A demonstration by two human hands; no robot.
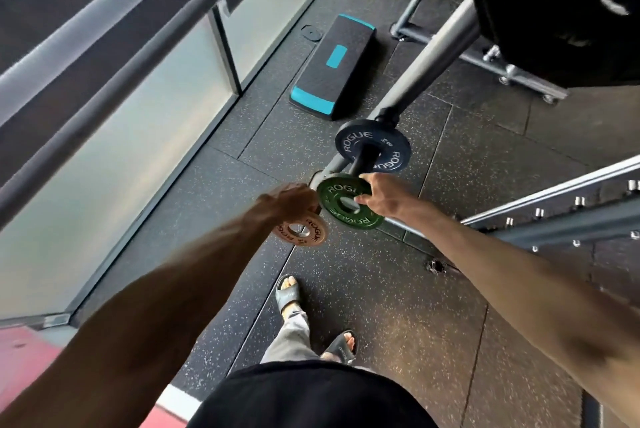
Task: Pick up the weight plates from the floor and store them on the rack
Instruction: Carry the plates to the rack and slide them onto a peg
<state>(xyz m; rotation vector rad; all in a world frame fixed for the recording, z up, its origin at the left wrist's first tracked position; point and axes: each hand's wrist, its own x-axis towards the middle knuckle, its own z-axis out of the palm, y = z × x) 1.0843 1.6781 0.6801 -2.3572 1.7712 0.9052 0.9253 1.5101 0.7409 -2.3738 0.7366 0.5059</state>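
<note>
Hidden under the back of the motion-blurred left hand (292, 201): its fingertips and the top rim of the small tan round weight plate (311, 238) pinched there. Covered by the right hand (379, 195): the right rim of the green round metal weight plate (334, 212), itself masking the tip of the grey steel rack peg (362, 159), contact between peg and hole impossible to judge. Cropped by the top-right corner: the large black rubber plate (554, 12), lettering partly lost; too small to read, the weight figures on both held plates.
</note>
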